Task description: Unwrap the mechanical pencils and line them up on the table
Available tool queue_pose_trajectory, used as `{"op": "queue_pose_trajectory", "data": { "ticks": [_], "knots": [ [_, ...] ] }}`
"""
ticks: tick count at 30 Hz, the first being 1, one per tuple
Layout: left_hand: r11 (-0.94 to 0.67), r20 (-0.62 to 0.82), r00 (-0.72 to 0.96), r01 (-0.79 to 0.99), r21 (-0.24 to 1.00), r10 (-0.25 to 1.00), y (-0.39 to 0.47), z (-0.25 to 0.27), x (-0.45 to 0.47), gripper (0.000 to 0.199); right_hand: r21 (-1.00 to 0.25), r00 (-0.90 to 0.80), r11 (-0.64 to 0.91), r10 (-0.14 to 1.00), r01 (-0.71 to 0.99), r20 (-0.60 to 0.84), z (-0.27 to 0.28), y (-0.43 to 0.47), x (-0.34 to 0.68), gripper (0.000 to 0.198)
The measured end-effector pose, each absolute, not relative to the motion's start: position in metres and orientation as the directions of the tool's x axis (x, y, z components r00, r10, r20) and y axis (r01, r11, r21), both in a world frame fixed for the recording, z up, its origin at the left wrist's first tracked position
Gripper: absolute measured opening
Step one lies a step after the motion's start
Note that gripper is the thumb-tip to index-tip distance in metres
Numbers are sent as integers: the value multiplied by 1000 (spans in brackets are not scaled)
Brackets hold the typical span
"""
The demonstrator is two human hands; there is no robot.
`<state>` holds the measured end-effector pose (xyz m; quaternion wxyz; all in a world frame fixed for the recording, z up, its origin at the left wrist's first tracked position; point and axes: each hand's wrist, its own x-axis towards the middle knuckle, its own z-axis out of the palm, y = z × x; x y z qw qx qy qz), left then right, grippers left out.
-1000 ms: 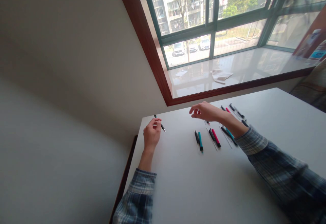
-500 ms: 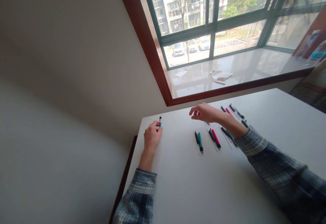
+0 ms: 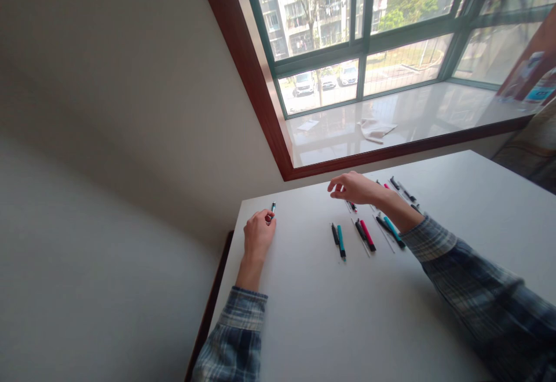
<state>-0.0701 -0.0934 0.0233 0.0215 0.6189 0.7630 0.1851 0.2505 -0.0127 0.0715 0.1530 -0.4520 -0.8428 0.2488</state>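
My left hand (image 3: 259,232) is near the table's left edge, its fingertips and thumb closed round a teal-and-black pen (image 3: 273,208). The upper end of that pen sticks out beyond the fingers. Above the back of the table, my right hand (image 3: 353,187) has its fingers loosely bent and apart, with nothing visible in them. Under and around the right forearm lie small groups of pen parts: a teal barrel (image 3: 341,241) beside a black piece, a red barrel (image 3: 367,235) beside a black piece, and another teal barrel (image 3: 394,231). The forearm partly hides others.
The white table (image 3: 321,318) meets the wall (image 3: 130,168) at the left and back. Behind it is a window sill with a crumpled cloth (image 3: 376,130), a sheet of paper (image 3: 308,125) and a bottle (image 3: 541,91) at the right. More black pen pieces (image 3: 403,188) lie farther back.
My right hand has shifted slightly right and away, uncovering more of the pen parts beneath it. My left hand has drawn slightly down, still on the pen.
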Motion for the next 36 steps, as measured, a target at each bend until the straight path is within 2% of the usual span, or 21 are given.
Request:
{"op": "queue_pose_trajectory", "data": {
  "ticks": [5, 10, 15, 23, 27, 36],
  "knots": [
    [229, 185, -285, 935, 272, 941, -96, 25, -71, 11, -535, -497, 447, 866, 717, 57, 70, -9, 253, 19],
    [279, 177, -332, 922, 269, 927, -97, 25, -74, 11, -530, -380, 369, 920, 763, 94, 69, -5, 257, 16],
    [252, 171, -305, 928, 273, 937, -96, 24, -79, 13, -551, -304, 305, 948, 776, 96, 67, -2, 263, 16],
    [205, 190, -255, 947, 249, 948, -97, 24, -77, 17, -552, -393, 371, 916, 747, 84, 69, -5, 257, 18],
    [148, 200, -208, 948, 282, 957, -94, 22, -77, 15, -551, -447, 405, 892, 729, 65, 75, -10, 253, 19],
    [166, 199, -228, 943, 288, 953, -90, 21, -79, 17, -570, -516, 414, 856, 710, -21, 83, -19, 246, 19]
  ]
}}
